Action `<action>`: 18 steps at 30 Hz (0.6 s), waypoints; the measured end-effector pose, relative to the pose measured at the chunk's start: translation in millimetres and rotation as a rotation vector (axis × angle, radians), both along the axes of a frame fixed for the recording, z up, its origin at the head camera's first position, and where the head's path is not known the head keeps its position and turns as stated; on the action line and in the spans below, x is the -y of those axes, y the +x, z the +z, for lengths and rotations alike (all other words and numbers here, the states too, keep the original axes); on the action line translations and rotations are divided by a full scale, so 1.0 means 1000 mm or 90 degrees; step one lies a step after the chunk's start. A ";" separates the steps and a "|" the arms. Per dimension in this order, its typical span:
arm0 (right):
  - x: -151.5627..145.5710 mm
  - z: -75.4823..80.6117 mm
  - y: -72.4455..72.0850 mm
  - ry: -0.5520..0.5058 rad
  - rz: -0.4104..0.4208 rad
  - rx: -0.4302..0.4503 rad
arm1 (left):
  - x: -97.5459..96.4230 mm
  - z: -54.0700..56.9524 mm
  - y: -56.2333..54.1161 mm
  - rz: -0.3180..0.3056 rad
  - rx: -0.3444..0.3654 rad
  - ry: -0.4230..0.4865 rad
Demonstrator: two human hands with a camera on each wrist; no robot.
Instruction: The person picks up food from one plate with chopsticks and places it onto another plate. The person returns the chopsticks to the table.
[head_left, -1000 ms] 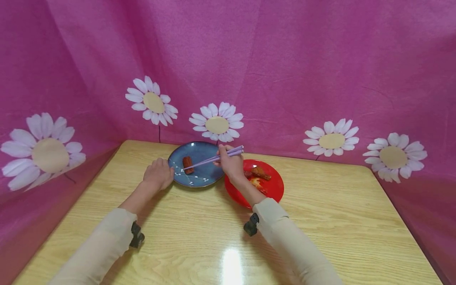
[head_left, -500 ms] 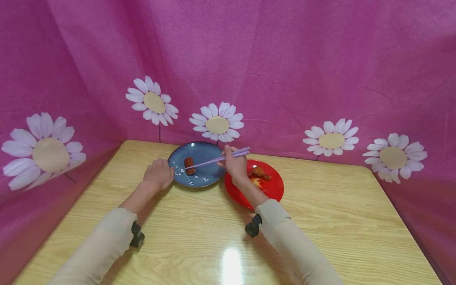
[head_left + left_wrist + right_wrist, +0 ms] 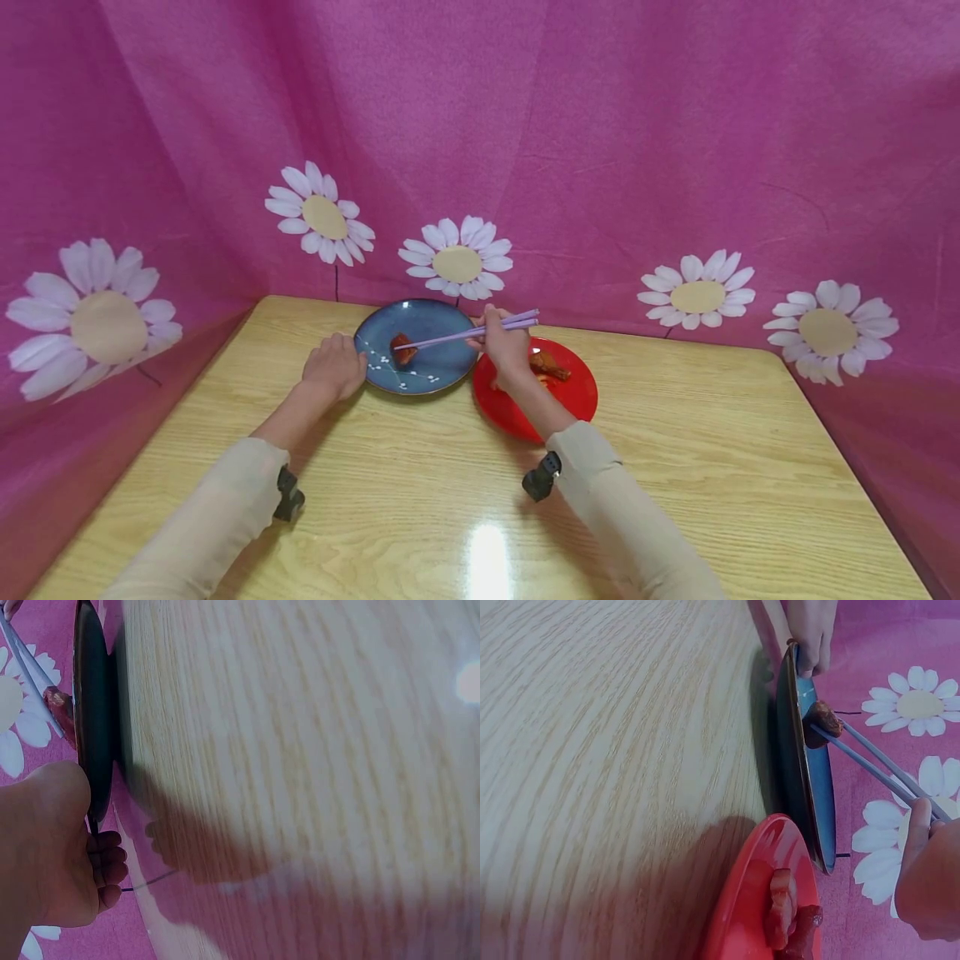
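My left hand (image 3: 335,365) grips the left rim of a blue plate (image 3: 412,317) with white blossom on it. In the left wrist view its thumb lies over the rim and its fingers (image 3: 109,862) curl at the edge. My right hand (image 3: 506,348) holds a pair of lilac chopsticks (image 3: 457,335), pointing left across the plate. At their tips is a reddish-brown chunk of cooked meat (image 3: 403,354). The right wrist view has the meat (image 3: 823,718) tilted at the plate's surface, one chopstick against its near side and the other behind it.
A red plate (image 3: 491,408) stands just right of the blue one, partly under my right forearm. It bears brown food pieces (image 3: 550,365). Pink cloth (image 3: 585,167) with white daisies hangs round the back and sides of the wooden table (image 3: 420,483).
My right hand and the chopsticks have moved a little right. The meat has turned and shifted slightly right on the blue plate. My left hand has stayed at the rim.
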State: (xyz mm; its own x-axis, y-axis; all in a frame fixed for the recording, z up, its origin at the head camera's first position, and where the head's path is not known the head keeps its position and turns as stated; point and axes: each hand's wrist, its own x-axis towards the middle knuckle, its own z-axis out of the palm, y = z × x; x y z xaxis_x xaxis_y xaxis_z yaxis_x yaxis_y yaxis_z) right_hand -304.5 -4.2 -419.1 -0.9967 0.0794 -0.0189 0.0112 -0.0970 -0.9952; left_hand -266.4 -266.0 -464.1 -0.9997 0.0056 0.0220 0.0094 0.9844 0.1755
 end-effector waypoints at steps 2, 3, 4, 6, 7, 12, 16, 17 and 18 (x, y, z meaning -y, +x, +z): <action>-0.002 0.001 0.001 0.001 -0.002 0.006 | 0.000 0.000 0.000 0.001 -0.003 0.003; -0.003 0.001 0.001 0.001 -0.002 0.009 | 0.000 0.000 0.000 0.001 -0.004 0.004; -0.005 0.001 0.002 0.001 -0.003 0.012 | 0.000 0.000 0.000 0.000 -0.004 0.004; -0.007 0.002 0.003 -0.004 -0.004 0.017 | 0.000 0.000 0.000 -0.001 -0.002 0.003; -0.008 0.002 0.003 -0.006 -0.004 0.018 | 0.000 0.000 0.000 -0.001 -0.002 0.002; -0.012 0.003 0.002 0.001 -0.008 0.022 | 0.001 0.001 0.000 -0.005 0.002 -0.007; -0.015 0.003 0.002 -0.016 -0.012 0.019 | 0.001 0.002 0.000 -0.007 0.001 -0.008; -0.016 0.003 0.002 -0.022 -0.011 0.018 | 0.001 0.002 0.000 -0.007 0.001 -0.009; -0.017 0.003 0.002 -0.026 -0.011 0.018 | 0.000 0.002 0.000 -0.007 0.002 -0.009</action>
